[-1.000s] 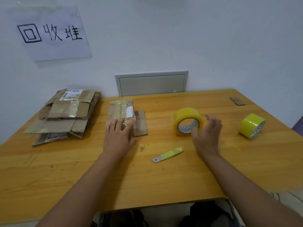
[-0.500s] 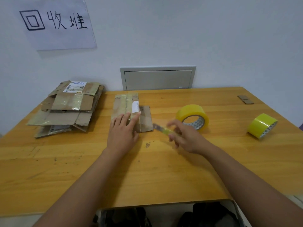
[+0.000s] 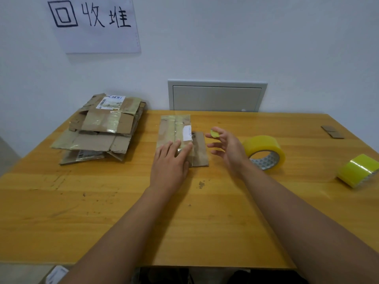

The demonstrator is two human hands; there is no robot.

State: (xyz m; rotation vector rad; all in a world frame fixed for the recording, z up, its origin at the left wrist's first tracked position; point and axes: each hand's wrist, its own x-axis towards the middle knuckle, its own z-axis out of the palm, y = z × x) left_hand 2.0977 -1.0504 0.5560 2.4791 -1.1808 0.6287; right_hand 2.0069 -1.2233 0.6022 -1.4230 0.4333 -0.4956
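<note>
Left hand (image 3: 170,160) lies flat, fingers straight, on the taped cardboard box (image 3: 174,128) mid-tabletop (image 3: 123,201), and right hand (image 3: 227,148) pinches the yellow-green cutter (image 3: 214,133) (only its end shows) just beside it, so a loose pinch could slip and nick those fingers.

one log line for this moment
left hand: flat on taped box | right hand: holds green cutter beside box

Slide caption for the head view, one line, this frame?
Left hand presses flat on a taped brown cardboard box while the right hand pinches a small yellow-green utility knife beside it.
</note>
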